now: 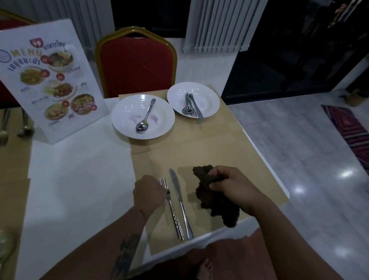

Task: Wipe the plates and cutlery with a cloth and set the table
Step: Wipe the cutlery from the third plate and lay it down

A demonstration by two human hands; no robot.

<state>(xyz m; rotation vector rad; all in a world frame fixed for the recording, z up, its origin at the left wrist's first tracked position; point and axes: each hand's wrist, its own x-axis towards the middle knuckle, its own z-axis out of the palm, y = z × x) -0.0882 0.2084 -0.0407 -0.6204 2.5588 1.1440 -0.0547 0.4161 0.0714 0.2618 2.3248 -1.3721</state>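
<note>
The left hand (149, 191) rests at the neck of the fork (171, 210), fingers curled downward and hidden; whether they pinch it cannot be determined. The fork lies on the tan placemat (235, 150), just beside the knife (179, 199) and parallel to it. The right hand (231, 187) grips the dark cloth (215, 206), fingers clamped round it, above the placemat. Two white plates (130, 119) holding cutlery stand farther back.

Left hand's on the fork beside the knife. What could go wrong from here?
The fork and knife handles end close to the table's near edge; a nudge from the left hand could slide them off. The cloth in the right hand hangs beside the knife and could drag it askew.
</note>
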